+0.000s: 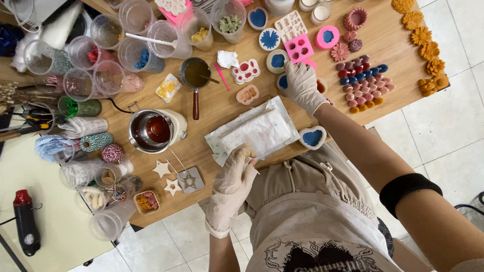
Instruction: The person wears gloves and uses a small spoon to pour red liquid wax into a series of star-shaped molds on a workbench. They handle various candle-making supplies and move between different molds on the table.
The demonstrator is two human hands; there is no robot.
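Observation:
Both my hands wear thin white gloves. My left hand (234, 176) is curled at the table's near edge, with its fingertips pinched on a small pale piece beside a stained white paper sheet (257, 132). My right hand (301, 84) reaches further in and grips a round white mould with blue filling (281, 81), just below a pink square mould (298, 47). A heart-shaped mould with blue filling (312, 137) lies by the sheet's right corner. What the left fingers pinch is too small to make out.
A steel pot of dark red wax (151, 131) and a small brown-filled pan (195, 75) stand left of the sheet. Plastic cups (108, 75) and twine spools (96, 142) crowd the left. Rows of small coloured wax pieces (364, 83) and orange flower shapes (428, 50) lie right. A heat gun (25, 221) rests bottom left.

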